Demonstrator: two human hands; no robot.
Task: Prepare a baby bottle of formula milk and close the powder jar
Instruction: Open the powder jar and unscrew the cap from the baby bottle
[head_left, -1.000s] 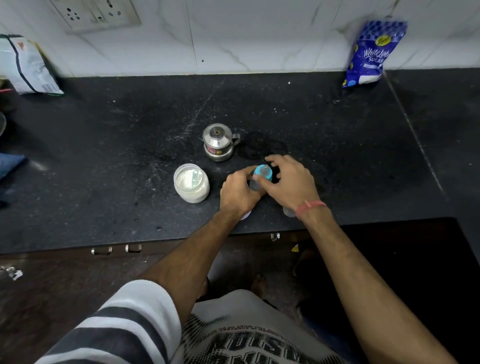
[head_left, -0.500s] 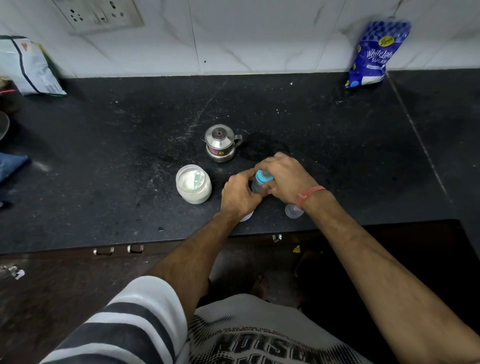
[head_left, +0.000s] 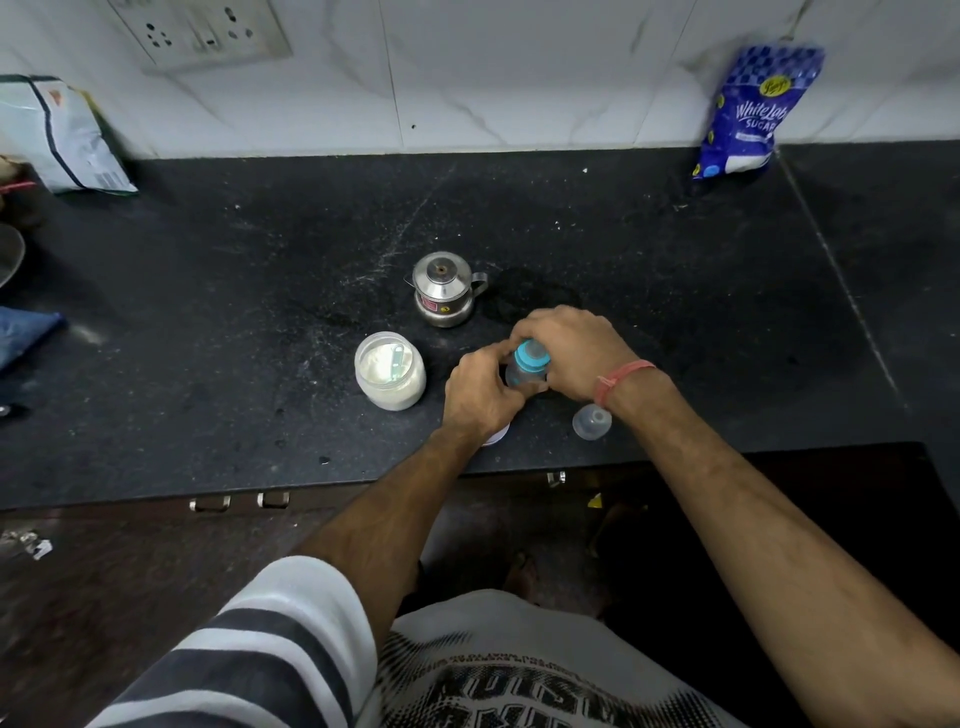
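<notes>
A small clear baby bottle (head_left: 522, 375) with a blue collar (head_left: 532, 357) stands on the black counter (head_left: 260, 291). My left hand (head_left: 480, 395) grips the bottle's body from the left. My right hand (head_left: 569, 348) wraps the blue collar from the right. An open powder jar (head_left: 389, 370) holds white powder and a scoop, just left of my hands. A clear bottle cap (head_left: 592, 422) lies on the counter under my right wrist. A white lid (head_left: 496, 439) peeks out below my left hand, mostly hidden.
A small steel pot with a lid (head_left: 445, 296) stands behind the bottle. A blue sugar bag (head_left: 748, 114) leans on the wall at the back right. A white packet (head_left: 57, 135) leans at the back left. The counter's front edge runs just below my wrists.
My right hand's fingers have curled round the blue collar from a flatter hold over the top. The bottle stays in the same spot, and more of its clear body shows.
</notes>
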